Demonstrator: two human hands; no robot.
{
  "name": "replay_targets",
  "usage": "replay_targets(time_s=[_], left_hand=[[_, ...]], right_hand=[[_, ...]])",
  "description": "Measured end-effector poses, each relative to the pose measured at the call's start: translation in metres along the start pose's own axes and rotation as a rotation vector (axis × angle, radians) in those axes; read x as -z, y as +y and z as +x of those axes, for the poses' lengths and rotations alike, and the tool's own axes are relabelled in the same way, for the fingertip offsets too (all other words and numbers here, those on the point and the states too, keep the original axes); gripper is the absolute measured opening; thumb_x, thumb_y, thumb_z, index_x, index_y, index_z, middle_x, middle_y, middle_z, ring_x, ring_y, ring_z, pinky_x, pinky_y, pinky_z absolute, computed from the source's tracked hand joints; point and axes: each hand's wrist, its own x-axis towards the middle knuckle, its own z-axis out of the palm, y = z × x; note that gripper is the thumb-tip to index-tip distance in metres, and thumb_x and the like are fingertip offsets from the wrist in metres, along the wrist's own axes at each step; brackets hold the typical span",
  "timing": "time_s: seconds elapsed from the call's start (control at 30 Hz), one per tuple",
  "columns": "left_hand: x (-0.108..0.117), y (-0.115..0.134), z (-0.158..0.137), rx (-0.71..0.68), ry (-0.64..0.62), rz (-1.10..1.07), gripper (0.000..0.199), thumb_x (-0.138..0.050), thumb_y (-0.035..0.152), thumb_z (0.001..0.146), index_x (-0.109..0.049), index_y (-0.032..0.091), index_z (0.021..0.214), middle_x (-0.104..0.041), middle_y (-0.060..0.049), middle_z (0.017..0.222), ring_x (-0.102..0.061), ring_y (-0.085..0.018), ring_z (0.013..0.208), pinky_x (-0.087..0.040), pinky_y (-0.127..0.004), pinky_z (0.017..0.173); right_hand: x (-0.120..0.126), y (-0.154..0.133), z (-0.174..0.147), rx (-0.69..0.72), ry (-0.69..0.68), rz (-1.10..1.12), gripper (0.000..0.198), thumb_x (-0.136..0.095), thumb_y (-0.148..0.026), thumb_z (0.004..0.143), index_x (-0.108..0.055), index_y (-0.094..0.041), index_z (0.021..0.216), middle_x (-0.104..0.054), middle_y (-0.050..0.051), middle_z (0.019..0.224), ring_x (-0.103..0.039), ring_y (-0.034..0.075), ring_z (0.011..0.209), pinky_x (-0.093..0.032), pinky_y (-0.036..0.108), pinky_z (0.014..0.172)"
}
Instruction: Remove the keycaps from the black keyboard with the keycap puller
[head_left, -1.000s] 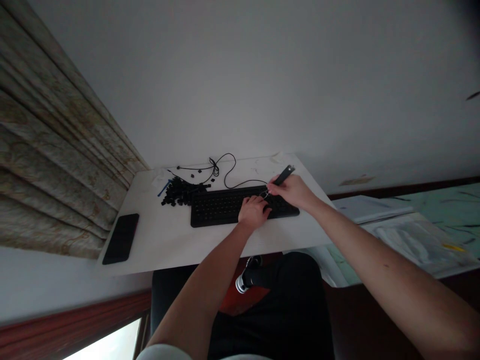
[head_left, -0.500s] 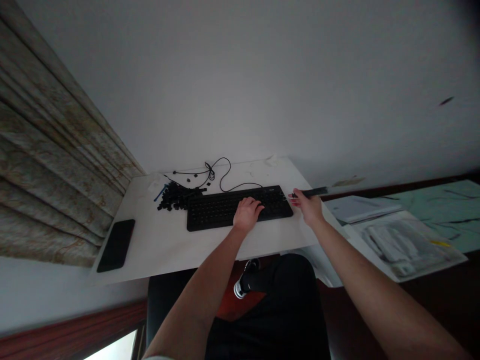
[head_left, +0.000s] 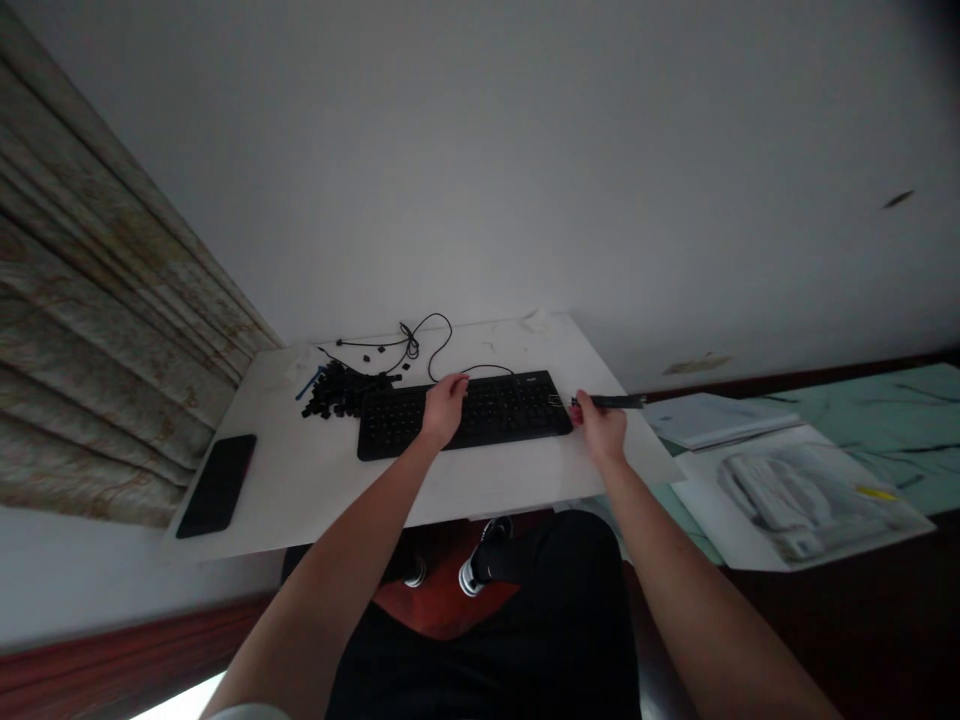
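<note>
Right hand (head_left: 603, 430) tight around one tool (head_left: 621, 401), left hand (head_left: 444, 410), grip unclear, over one keyboard (head_left: 514, 408).

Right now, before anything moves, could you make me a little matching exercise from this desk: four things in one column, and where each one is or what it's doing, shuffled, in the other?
Things
1. Right hand
2. Phone
3. Small black pieces
4. Left hand

Places or states
A. Heaped by the far left corner of the keyboard
B. Over the keyboard, fingertips together
C. Holding a black-handled tool
D. Lying near the left edge of the table

Right pairs: 1-C, 2-D, 3-A, 4-B
</note>
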Motion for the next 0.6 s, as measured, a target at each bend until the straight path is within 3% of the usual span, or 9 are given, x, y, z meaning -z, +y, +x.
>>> replay_targets(time_s=[0.2, 0.3, 0.47, 0.6], left_hand=[[0.094, -0.017, 0.028, 0.077, 0.045, 0.350, 0.030, -0.049, 0.035, 0.095, -0.073, 0.016, 0.092, -0.074, -0.006, 0.088, -0.066, -0.019, 0.084, -0.049, -0.030, 0.081], [0.125, -0.024, 0.038, 0.095, 0.053, 0.459, 0.032, -0.047, 0.035, 0.095, -0.073, 0.016, 0.093, -0.074, -0.007, 0.085, -0.066, -0.020, 0.082, -0.049, -0.030, 0.080], [0.135, -0.024, 0.047, 0.078, -0.012, 0.569, 0.038, -0.047, 0.040, 0.097, -0.068, 0.016, 0.117, -0.074, -0.008, 0.084, -0.067, -0.022, 0.080, -0.048, -0.032, 0.081], [0.113, -0.012, 0.044, -0.009, 0.019, 0.649, 0.041, -0.045, 0.039, 0.099, -0.060, 0.016, 0.129, -0.072, -0.011, 0.095, -0.067, -0.025, 0.091, -0.049, -0.035, 0.086]], right_hand=[[-0.002, 0.003, -0.001, -0.011, 0.015, -0.046, 0.045, -0.070, -0.058, 0.073, -0.069, -0.013, 0.072, -0.069, 0.008, 0.059, -0.066, 0.021, 0.053, -0.053, 0.030, 0.051], [-0.003, 0.000, -0.002, -0.010, 0.019, -0.043, 0.044, -0.069, -0.058, 0.074, -0.069, -0.014, 0.072, -0.069, 0.008, 0.059, -0.066, 0.021, 0.053, -0.053, 0.030, 0.050], [-0.003, -0.002, -0.003, -0.021, 0.009, -0.040, 0.044, -0.069, -0.058, 0.073, -0.069, -0.014, 0.072, -0.070, 0.009, 0.059, -0.068, 0.023, 0.054, -0.054, 0.030, 0.050], [-0.003, -0.001, -0.003, -0.028, 0.012, -0.027, 0.045, -0.070, -0.058, 0.073, -0.069, -0.014, 0.074, -0.071, 0.010, 0.061, -0.069, 0.023, 0.056, -0.055, 0.030, 0.049]])
